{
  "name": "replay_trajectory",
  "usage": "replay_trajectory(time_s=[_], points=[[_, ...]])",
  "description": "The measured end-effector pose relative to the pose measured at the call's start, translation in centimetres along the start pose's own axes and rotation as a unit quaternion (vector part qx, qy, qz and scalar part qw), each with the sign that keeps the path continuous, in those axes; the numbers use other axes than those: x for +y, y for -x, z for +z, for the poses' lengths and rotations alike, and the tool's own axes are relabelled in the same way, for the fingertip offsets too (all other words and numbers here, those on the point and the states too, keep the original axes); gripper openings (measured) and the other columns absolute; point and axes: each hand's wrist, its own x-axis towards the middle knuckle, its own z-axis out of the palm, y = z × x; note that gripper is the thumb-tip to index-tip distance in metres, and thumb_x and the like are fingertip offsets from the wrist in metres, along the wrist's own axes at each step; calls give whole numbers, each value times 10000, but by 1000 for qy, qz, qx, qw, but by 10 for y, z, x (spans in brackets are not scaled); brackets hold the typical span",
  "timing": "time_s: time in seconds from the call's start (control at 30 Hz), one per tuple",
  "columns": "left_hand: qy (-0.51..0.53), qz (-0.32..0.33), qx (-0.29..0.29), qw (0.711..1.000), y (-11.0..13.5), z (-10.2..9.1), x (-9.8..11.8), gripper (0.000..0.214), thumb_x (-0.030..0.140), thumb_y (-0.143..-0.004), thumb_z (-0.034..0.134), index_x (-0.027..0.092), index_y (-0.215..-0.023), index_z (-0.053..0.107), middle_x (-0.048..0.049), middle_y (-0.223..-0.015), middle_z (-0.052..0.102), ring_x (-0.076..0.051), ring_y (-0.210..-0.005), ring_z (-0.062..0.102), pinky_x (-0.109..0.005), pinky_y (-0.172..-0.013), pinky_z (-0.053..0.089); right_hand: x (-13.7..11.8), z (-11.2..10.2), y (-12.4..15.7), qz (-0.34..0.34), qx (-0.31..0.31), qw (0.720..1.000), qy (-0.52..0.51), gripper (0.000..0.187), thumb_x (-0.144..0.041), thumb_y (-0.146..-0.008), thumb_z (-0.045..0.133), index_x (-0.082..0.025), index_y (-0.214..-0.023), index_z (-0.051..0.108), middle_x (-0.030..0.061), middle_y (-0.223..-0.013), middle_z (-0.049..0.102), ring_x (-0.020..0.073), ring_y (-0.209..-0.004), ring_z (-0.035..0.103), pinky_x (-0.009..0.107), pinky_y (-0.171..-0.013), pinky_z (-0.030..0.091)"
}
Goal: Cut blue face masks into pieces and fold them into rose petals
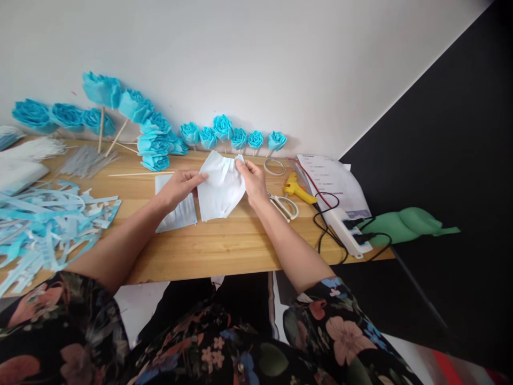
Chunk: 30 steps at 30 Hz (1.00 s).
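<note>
I hold a pale blue-white sheet of paper point(220, 188) up over the wooden table point(224, 243) with both hands. My left hand point(180, 186) pinches its left edge, fingers closed on the paper. My right hand point(252, 179) grips the upper right corner, fingers closed. A second pale sheet point(176, 214) lies flat on the table under my left hand.
Blue paper roses point(152, 140) on sticks lean against the wall, smaller ones point(232, 137) in a row. Blue paper scraps point(48, 219) pile at the left. Scissors point(285, 206), a tape ring point(274, 167), a yellow glue gun point(298, 190), a power strip point(348, 231) and printed papers point(332, 179) lie right.
</note>
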Motion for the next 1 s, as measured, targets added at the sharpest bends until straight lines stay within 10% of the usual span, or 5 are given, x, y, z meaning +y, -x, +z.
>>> replay_trajectory(time_s=[0.2,0.7,1.0], points=[[-38,44,-19,998,0,3,2,459,592,-784,747,179,-982,789,-70,-963,773,-248,-859,698,-317,-746,549,3,4,4,8,-28,1000,-12,455,-604,-766,722,-194,-661,554,-38,-645,447,89,-619,400,242,-577,322],[22,33,92,995,3,4,12,381,554,-674,815,190,-767,751,-50,-761,736,-214,-675,648,-308,-609,519,2,4,5,96,-68,992,-38,519,-689,-684,747,-215,-890,696,9,-813,678,146,-757,597,261,-659,463],[-29,0,-6,1000,9,6,12,364,533,-716,803,179,-794,774,-54,-742,718,-214,-637,639,-285,-553,470,-12,-1,10,-14,-159,984,83,360,-559,-765,745,-214,-868,758,-3,-805,694,145,-760,595,263,-702,464]])
